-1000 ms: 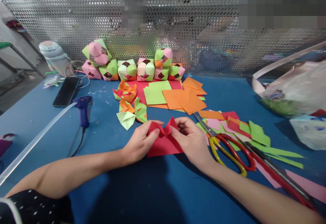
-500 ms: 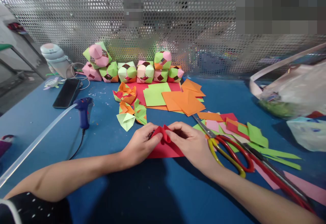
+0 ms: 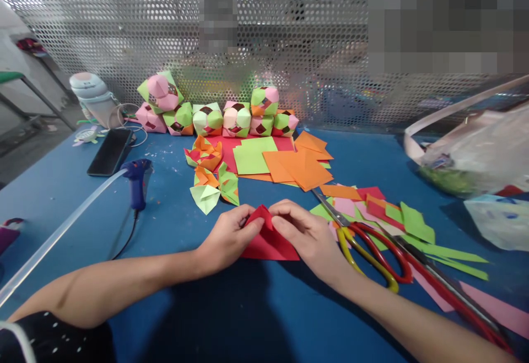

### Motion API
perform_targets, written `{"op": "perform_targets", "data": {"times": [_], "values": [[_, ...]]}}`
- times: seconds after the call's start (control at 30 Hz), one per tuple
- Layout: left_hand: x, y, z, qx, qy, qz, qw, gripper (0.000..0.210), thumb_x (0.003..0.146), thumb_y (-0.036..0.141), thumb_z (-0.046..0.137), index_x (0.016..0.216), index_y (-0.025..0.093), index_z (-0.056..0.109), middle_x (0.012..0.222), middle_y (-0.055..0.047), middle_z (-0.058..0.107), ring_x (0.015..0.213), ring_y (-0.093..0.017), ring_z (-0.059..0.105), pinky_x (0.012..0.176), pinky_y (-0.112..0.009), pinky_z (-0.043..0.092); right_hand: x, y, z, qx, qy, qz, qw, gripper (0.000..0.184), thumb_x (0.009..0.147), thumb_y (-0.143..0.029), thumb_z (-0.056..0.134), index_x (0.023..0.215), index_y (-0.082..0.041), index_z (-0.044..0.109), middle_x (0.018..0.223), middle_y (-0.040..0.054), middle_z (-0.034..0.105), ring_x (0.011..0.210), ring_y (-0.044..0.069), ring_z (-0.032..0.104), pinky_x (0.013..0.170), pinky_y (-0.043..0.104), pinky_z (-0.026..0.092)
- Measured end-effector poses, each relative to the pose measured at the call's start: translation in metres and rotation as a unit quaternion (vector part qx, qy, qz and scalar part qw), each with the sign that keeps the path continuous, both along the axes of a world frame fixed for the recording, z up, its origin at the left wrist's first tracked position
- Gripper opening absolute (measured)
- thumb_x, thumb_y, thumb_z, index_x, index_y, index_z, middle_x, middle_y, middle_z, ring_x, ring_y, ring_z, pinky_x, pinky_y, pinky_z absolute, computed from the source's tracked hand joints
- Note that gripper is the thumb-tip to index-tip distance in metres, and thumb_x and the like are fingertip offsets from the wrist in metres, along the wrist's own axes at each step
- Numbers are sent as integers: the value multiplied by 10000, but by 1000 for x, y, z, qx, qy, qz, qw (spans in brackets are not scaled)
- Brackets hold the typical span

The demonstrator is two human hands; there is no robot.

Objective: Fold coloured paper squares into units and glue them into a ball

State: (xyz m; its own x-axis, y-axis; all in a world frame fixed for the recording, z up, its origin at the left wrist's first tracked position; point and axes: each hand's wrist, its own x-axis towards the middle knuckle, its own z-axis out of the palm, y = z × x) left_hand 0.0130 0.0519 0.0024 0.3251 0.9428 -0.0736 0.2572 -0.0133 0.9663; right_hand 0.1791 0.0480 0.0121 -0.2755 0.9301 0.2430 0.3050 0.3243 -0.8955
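Note:
A partly folded sheet of red paper (image 3: 270,246) lies low over the blue table in front of me, its flat edge towards me and its peak between my hands. My left hand (image 3: 236,231) pinches the left side of the peak, thumb on top. On the other side, my right hand (image 3: 303,233) has its thumb and fingers closed on the right slope of the same paper. The fingers behind the sheet are partly hidden. Just beyond my hands lie folded paper pieces (image 3: 205,198) in green and orange. Scissors (image 3: 363,242) with red and yellow handles rest right of my right hand.
Folded paper balls (image 3: 207,119) line the back of the blue table (image 3: 173,319). Orange squares (image 3: 303,167) and green squares (image 3: 254,153) lie mid-table. Paper scraps (image 3: 382,209) spread right. A glue gun (image 3: 138,181), phone (image 3: 109,152) and bottle (image 3: 95,98) stand left; a plastic bag (image 3: 487,137) sits right.
The raised red flaps between my fingertips have come down into a single flatter peak. Both hands stay nearly in place, and the view has shifted slightly.

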Motion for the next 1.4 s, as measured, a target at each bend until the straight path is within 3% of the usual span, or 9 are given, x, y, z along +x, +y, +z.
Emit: {"op": "perform_targets", "data": {"times": [0.2, 0.3, 0.57, 0.9, 1.1, 1.27, 1.4], "values": [[0, 0, -1, 1, 31, 0, 1000, 213, 852, 338, 463, 778, 164, 561, 729, 13, 549, 692, -119, 488, 621, -213, 385, -3, 0, -8, 77, -51, -31, 995, 59, 840, -228, 539, 784, -213, 537, 775, 17, 564, 689, 142, 526, 646, 274, 450], [1, -1, 0, -2, 30, 3, 1000, 206, 845, 327, 473, 745, 164, 547, 700, 18, 530, 668, -113, 480, 600, -211, 379, -2, 1, -9, 83, -61, -45, 994, 91, 850, -218, 519, 760, -216, 536, 751, 12, 572, 674, 140, 533, 634, 268, 448], [1, 3, 7, -3, -49, 44, 998, 169, 789, 276, 557, 891, 154, 614, 745, -5, 611, 674, -115, 539, 624, -220, 427, -2, 1, -7, 85, -80, -42, 992, 99, 845, -237, 519, 768, -219, 579, 725, 14, 606, 660, 151, 560, 623, 276, 462], [1, 8, 5, -51, -114, 87, 988, 96, 756, 242, 581, 744, 149, 599, 647, 24, 593, 576, -85, 523, 537, -195, 406, 1, 5, -16, -19, -68, -39, 997, 136, 826, -341, 580, 795, -211, 607, 703, -9, 579, 626, 134, 530, 580, 250, 442], [2, 11, 6, -110, -155, 127, 974, 86, 739, 227, 595, 709, 147, 587, 617, 39, 584, 544, -68, 513, 515, -180, 390, 3, 9, -16, -79, -58, -44, 994, 211, 836, -385, 545, 763, -207, 630, 722, 1, 635, 650, 147, 567, 592, 260, 451], [1, 13, 4, -97, -144, 136, 975, 95, 734, 231, 600, 692, 147, 584, 607, 42, 578, 543, -73, 509, 511, -186, 383, 4, 13, -15, -134, -34, -23, 990, 205, 818, -375, 556, 849, -209, 671, 824, 20, 692, 726, 168, 619, 656, 281, 487], [1, 13, 2, -76, -126, 116, 982, 102, 741, 240, 588, 701, 146, 587, 618, 40, 572, 557, -76, 507, 520, -189, 380, 5, 13, -16, -150, -16, 4, 989, 247, 787, -385, 598, 936, -194, 650, 801, 22, 659, 710, 159, 594, 646, 280, 484]]}}
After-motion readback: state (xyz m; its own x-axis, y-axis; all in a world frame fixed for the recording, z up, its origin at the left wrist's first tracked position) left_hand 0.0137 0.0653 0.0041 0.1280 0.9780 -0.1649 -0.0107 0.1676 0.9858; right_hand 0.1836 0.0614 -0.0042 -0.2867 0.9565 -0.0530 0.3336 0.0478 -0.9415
